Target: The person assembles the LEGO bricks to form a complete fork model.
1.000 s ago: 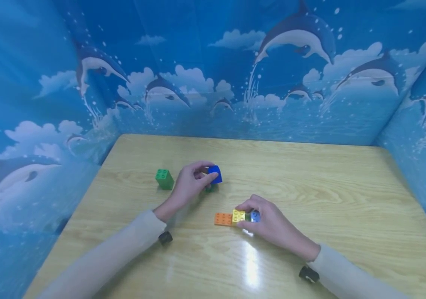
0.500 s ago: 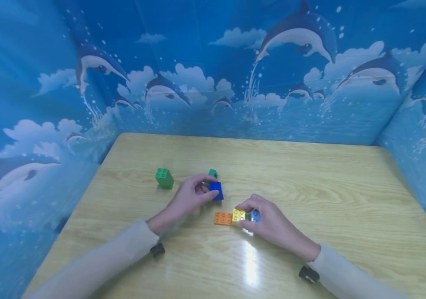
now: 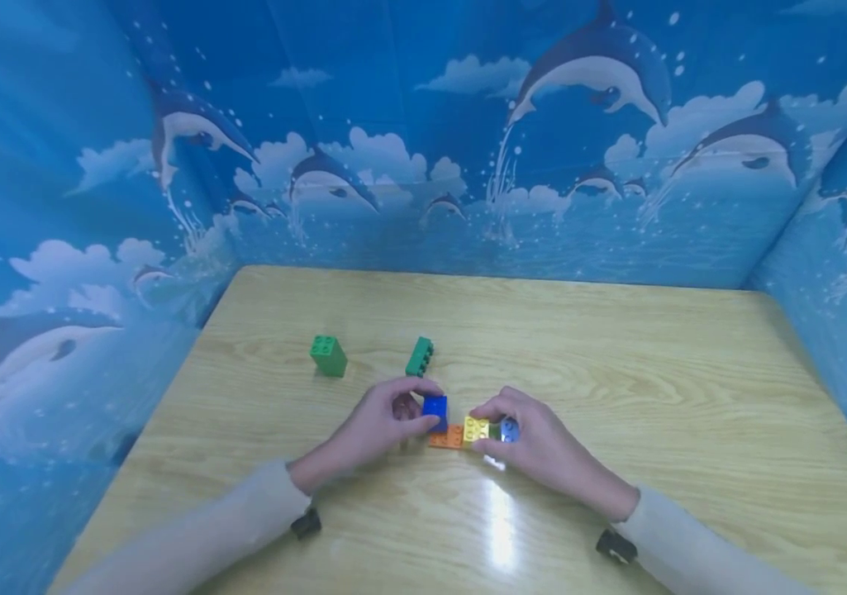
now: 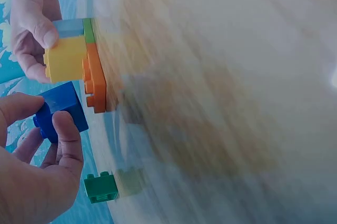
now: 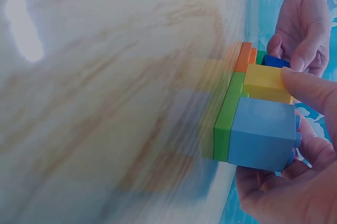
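My left hand (image 3: 378, 421) pinches a dark blue toy brick (image 3: 435, 409) between thumb and fingers. This brick hangs tilted just above the left end of an orange studded plate (image 4: 96, 79), with a narrow gap in the left wrist view. My right hand (image 3: 538, 438) steadies the joined pieces: its thumb and fingers hold a yellow brick (image 3: 475, 430) and curl around a light blue brick (image 5: 263, 132). Those two sit side by side on the orange plate and a flat light green plate (image 5: 227, 124). The palm covers part of the light blue brick in the head view.
A dark green brick (image 3: 419, 357) lies on its side behind my left hand, studs facing right. Farther left stands a tall light green brick stack (image 3: 330, 357). The wooden table (image 3: 616, 364) meets dolphin-print curtains (image 3: 423, 165) at its back and sides.
My left hand has brought the dark blue brick toward me, from beside the dark green brick to the orange plate. The dark green brick is now uncovered. My right hand stays in place.
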{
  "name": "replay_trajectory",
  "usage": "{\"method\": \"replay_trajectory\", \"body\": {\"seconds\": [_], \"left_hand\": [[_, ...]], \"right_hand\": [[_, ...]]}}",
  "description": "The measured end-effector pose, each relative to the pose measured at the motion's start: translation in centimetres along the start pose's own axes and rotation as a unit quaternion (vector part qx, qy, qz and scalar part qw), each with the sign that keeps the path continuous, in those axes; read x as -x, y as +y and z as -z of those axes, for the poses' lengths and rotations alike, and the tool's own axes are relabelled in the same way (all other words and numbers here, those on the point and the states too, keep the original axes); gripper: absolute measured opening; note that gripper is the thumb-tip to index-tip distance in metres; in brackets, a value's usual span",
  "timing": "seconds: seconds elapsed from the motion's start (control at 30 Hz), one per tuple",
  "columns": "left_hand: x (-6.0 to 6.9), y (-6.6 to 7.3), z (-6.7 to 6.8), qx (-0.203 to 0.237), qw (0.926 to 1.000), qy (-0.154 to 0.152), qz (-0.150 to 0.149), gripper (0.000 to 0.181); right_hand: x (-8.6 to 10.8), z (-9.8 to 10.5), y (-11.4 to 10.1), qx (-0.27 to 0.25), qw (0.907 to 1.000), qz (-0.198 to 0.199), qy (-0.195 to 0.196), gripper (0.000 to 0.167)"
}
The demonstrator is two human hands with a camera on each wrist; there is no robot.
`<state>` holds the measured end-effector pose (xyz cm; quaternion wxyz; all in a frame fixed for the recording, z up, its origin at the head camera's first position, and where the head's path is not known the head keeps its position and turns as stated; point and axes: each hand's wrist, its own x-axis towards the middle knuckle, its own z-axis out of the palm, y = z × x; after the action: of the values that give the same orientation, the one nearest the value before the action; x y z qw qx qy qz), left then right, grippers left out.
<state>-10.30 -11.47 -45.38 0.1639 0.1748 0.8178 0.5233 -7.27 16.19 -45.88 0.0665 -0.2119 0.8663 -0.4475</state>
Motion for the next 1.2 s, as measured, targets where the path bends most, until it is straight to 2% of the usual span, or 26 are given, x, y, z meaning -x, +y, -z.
{"method": "replay_trajectory", "body": {"seconds": [0.27,0.57,0.73,0.9,1.2], "left_hand": [[0.71,-0.41,-0.52,0.010,0.9999,-0.006,0.002,0.037],[1.07,-0.87,-0.71,-0.001,0.9993,-0.015,-0.035,0.033],[1.01,-1.00,-0.77,-0.012,0.9986,-0.003,-0.051,0.030],[0.86,-0.81,-0.69,-0.044,0.9981,0.010,-0.042,0.032],[0.76,-0.40,-0.75,-0.052,0.9973,0.002,-0.052,0.035]], "right_hand": [[0.00,0.01,0.08,0.002,1.0000,-0.002,-0.002,0.034],[0.06,0.06,-0.02,0.004,1.0000,0.003,-0.001,0.035],[0.08,0.00,0.01,0.003,1.0000,0.006,0.002,0.035],[0.11,-0.01,-0.01,0.004,1.0000,0.004,0.003,0.035],[-0.01,0.06,-0.18,0.008,1.0000,-0.006,-0.002,0.035]]}}
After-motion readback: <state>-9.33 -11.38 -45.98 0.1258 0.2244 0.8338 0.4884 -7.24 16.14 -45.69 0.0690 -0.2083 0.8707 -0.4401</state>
